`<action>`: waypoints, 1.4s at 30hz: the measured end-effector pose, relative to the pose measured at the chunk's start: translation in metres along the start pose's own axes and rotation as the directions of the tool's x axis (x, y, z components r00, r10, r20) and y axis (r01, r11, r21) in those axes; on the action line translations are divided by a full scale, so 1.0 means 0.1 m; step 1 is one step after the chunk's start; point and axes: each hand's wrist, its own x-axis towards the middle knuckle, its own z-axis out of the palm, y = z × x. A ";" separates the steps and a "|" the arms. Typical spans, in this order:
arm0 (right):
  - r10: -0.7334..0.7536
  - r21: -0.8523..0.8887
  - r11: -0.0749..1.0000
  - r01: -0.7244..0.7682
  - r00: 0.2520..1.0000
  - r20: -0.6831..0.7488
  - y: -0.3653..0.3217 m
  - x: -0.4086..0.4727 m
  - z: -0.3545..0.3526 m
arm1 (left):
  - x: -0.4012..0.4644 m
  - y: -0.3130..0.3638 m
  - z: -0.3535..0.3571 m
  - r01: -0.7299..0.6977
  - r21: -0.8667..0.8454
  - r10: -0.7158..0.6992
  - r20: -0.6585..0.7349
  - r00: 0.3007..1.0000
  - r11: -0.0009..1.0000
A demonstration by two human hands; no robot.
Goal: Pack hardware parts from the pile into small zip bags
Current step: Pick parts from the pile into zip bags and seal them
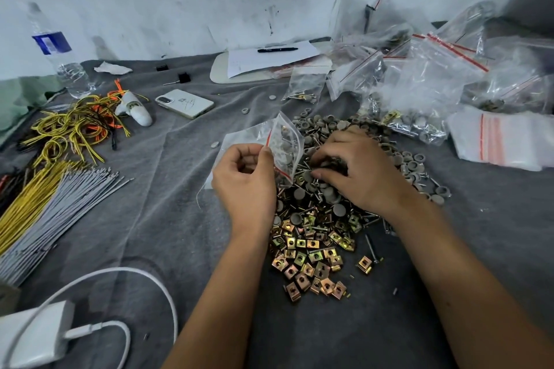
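Note:
A pile of hardware parts (317,237) lies on the grey cloth: brass-coloured clip nuts at the near end, grey round caps and screws farther back. My left hand (244,181) pinches a small clear zip bag (286,148) with a red seal strip, held upright at the pile's left edge; a few caps and screws show inside it. My right hand (356,169) lies on the grey caps with its fingers curled into the parts. What its fingertips hold is hidden.
Clear zip bags (425,78), some filled, are heaped at the back right beside a stack of flat bags (503,141). A phone (185,103), water bottle (60,51) and wire bundles (69,129) lie to the left. A white charger (33,335) with its cable sits near left.

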 end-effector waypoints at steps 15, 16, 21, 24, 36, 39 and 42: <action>-0.142 0.079 0.982 0.170 0.950 -0.278 -0.23 0.00 0.09 | -0.10 0.03 0.07 -0.185 0.087 0.163 0.214 0.963 0.979; -0.146 0.069 0.983 0.171 0.949 -0.279 -0.23 0.00 0.10 | -0.10 0.03 0.07 -0.184 0.087 0.162 0.215 0.963 0.979; -0.076 0.074 0.990 0.120 0.893 -0.443 -0.22 0.00 0.06 | -0.10 0.05 0.06 -0.156 0.079 0.140 0.178 0.974 0.985; -0.066 0.081 0.989 0.127 0.851 -0.521 -0.21 -0.01 0.04 | -0.09 0.05 0.06 -0.128 0.067 0.116 0.163 0.980 0.989; -0.137 0.008 0.988 0.152 0.913 -0.383 -0.23 -0.03 0.10 | -0.09 0.05 0.06 -0.130 0.049 0.120 0.171 0.978 0.990; -0.138 0.006 0.988 0.154 0.901 -0.410 -0.25 -0.03 0.09 | -0.09 0.05 0.07 -0.130 0.044 0.121 0.164 0.979 0.990; -0.164 -0.013 0.985 0.169 0.931 -0.326 -0.25 -0.04 0.10 | -0.10 0.05 0.07 -0.151 0.034 0.144 0.164 0.976 0.988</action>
